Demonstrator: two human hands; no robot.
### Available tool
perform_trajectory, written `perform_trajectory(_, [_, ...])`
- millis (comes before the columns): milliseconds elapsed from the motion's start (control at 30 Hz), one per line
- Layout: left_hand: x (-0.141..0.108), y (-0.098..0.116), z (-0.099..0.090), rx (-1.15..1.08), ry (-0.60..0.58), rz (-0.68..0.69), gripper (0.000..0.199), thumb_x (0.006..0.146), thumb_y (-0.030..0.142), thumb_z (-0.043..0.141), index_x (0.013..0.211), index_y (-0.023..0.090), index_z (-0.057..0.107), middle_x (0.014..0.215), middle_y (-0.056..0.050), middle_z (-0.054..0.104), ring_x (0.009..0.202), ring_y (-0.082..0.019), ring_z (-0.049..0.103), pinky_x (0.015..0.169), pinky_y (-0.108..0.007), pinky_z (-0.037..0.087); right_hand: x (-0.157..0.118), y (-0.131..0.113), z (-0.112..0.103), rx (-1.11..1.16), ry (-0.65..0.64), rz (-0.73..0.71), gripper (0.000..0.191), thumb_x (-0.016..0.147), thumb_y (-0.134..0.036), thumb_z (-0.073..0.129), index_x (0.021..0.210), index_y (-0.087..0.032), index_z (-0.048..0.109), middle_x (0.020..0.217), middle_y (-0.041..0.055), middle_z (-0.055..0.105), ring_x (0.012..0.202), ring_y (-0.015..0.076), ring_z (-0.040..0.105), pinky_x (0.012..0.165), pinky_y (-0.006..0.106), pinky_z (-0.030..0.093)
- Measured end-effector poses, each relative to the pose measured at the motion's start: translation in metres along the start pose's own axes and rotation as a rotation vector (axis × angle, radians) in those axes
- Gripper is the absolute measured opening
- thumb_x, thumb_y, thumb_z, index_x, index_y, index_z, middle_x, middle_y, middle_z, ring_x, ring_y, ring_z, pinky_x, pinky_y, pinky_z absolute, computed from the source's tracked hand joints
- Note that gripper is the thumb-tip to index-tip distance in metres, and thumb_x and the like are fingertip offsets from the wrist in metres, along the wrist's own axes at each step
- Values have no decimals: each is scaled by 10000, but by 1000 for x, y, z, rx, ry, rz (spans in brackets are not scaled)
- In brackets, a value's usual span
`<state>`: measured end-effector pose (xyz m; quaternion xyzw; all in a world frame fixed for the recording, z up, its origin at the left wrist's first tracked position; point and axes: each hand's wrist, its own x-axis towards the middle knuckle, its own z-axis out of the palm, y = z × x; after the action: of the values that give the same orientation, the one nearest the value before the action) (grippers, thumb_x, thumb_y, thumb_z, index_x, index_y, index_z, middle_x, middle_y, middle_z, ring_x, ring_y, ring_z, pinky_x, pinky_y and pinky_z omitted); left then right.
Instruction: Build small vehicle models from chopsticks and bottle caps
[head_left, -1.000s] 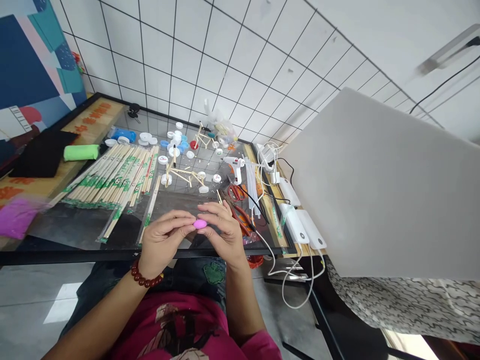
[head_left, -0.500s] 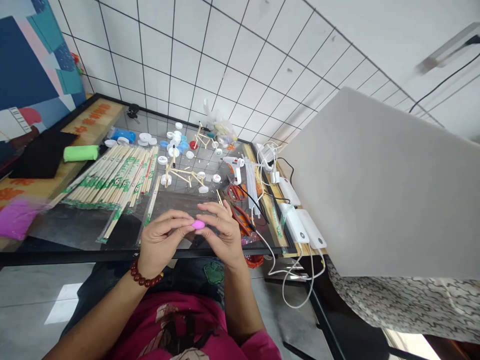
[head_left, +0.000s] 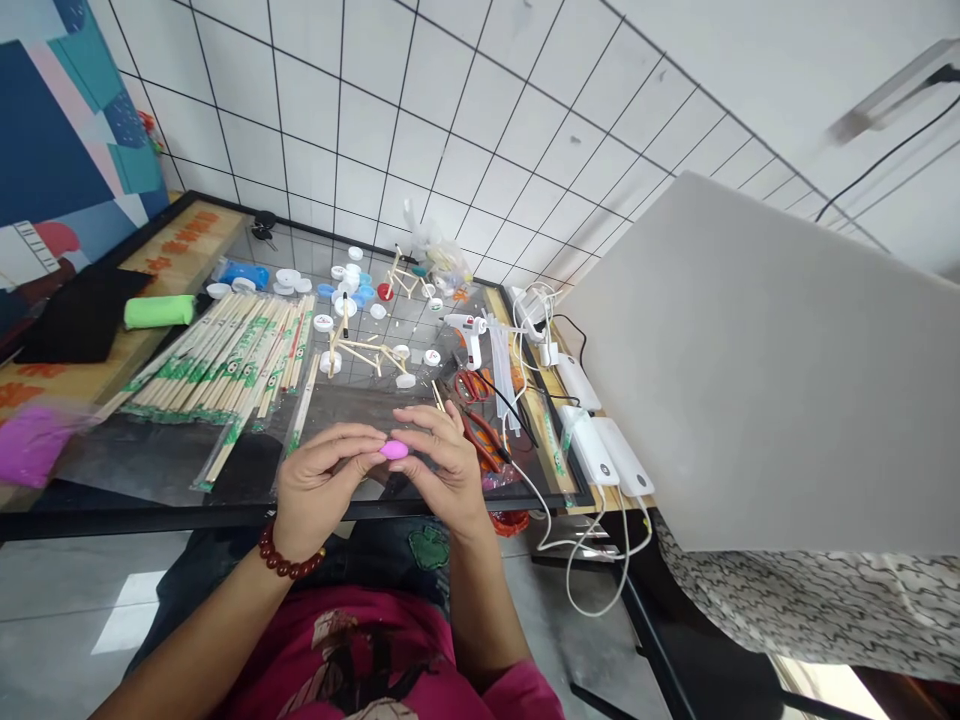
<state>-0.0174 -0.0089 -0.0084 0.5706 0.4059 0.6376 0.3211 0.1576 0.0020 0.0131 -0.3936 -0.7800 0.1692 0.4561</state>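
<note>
A small pink-purple lump of modelling clay [head_left: 394,450], pointed at its ends, is pinched between my two hands above the table's front edge. My left hand [head_left: 322,485] grips its left end between thumb and fingertips. On the other end, the thumb and index finger of my right hand [head_left: 446,465] press together. Beyond my hands stands a small frame of glued sticks [head_left: 367,347] with white bottle caps at its feet. A second stick frame [head_left: 405,275] with a red cap is farther back.
Wrapped chopsticks [head_left: 225,360] lie in a wide row on the left, near a green clay pack [head_left: 159,311] and a purple clay pack [head_left: 34,445]. A white glue gun [head_left: 469,338], pliers [head_left: 484,440], cables and white power strips [head_left: 592,450] occupy the right side. Loose caps [head_left: 352,275] lie behind.
Both hands stay nearly in place with the clay between their fingertips. The view has shifted very slightly; nothing on the table has moved.
</note>
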Motion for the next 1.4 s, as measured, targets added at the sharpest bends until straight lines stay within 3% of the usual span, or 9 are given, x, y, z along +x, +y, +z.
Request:
perform_trajectory(167, [-2,-2,-1,-33,-27,-168,163,775,297,804,935,271,821,969,-39,789,879,-187,736,815,-295,618,-1,4,0,-74,27,9,148,937,-355,675,1056,-330,760,1212,28,737,1166,220,652,1212,498,209])
perform_trajectory(400, [-3,-3,3,-47,-34,-221,116,796,325,792,885,260,825,924,-36,786,857,-177,728,817,-287,609,-1,6,2,-115,51,-53,159,947,-316,661,1074,-342,753,1216,21,735,1169,214,644,1217,506,180])
perform_trajectory(767, [-6,-10,4,-93,-26,-312,143,789,347,796,868,231,820,914,-48,779,797,-175,719,754,-282,616,-2,6,2,-134,35,-9,149,940,-352,667,1059,-341,756,1212,19,736,1167,213,647,1225,500,166])
perform_trajectory(900, [-6,-7,2,-168,-23,-390,216,849,371,738,1000,232,806,945,-51,787,755,-163,726,748,-290,622,-3,7,4,-81,26,34,174,925,-349,691,1087,-319,746,1212,32,735,1165,220,647,1213,497,186])
perform_trajectory(1067, [-7,-1,-1,-156,-87,-318,204,798,311,788,981,225,813,982,-65,781,762,-167,732,747,-284,622,-4,9,4,-52,18,37,171,927,-366,685,1081,-314,739,1209,32,735,1161,217,653,1210,489,195])
perform_trajectory(1200, [-8,2,-1,-187,-58,-287,127,790,265,794,910,243,827,935,-48,778,720,-141,720,729,-252,612,-6,8,3,-35,12,11,179,944,-381,664,1097,-320,733,1220,33,731,1172,216,648,1208,488,200])
perform_trajectory(1400, [-5,12,0,-505,-14,-569,187,655,295,898,796,195,825,780,-64,774,611,-140,700,600,-235,604,-4,4,2,19,-11,-58,190,967,-373,634,1125,-323,726,1233,31,723,1170,204,649,1210,484,190])
